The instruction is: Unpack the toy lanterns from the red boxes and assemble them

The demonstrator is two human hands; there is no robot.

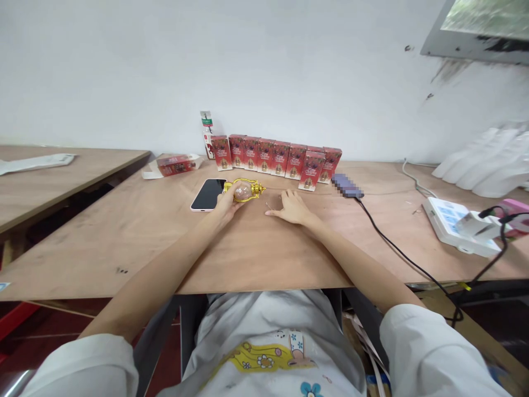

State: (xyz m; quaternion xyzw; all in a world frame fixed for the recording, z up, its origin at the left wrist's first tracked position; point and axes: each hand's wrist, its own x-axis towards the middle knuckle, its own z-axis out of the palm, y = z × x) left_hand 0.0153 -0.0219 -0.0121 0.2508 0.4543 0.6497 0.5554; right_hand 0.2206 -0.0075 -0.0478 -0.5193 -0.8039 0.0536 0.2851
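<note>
My left hand is closed around a small gold lantern with a clear round globe. The lantern lies on its side with its pointed top toward the right. Beside that hand, a phone with a dark screen lies on the table. To the right, my right hand rests low over the tabletop, thumb and fingers apart. A tiny thin wire-like piece shows near its thumb tip; whether the thumb touches it I cannot tell.
Several red printed boxes stand in a row by the wall. An opened red box lies at the left, near a white tube. A cabled device and a white power strip are at the right, with stacked white pieces behind.
</note>
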